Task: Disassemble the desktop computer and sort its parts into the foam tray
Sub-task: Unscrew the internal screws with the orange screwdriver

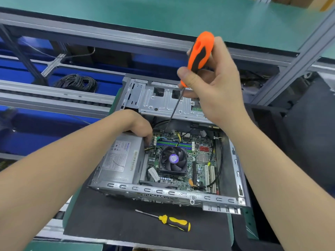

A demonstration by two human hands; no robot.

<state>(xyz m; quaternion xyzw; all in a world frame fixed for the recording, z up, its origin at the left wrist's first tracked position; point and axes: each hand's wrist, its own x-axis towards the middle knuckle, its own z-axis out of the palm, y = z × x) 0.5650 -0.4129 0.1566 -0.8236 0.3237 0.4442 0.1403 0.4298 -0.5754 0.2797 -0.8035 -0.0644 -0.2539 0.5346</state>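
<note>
An open desktop computer case [181, 195] lies on a black mat. Inside it are a green motherboard [201, 167] with a black CPU fan [173, 159] and a grey power supply [120, 160] on the left. My right hand [215, 84] grips an orange and black screwdriver [199, 51], whose shaft slants down to the far edge of the motherboard beneath the drive bay [163, 98]. My left hand [137, 125] rests on the far corner of the power supply, fingers curled down over its edge towards the motherboard.
A yellow and black screwdriver [174, 222] lies on the black mat [108, 218] in front of the case. A coil of black cable [77, 82] sits on a shelf at the back left. A grey metal frame post [297, 66] rises at the right.
</note>
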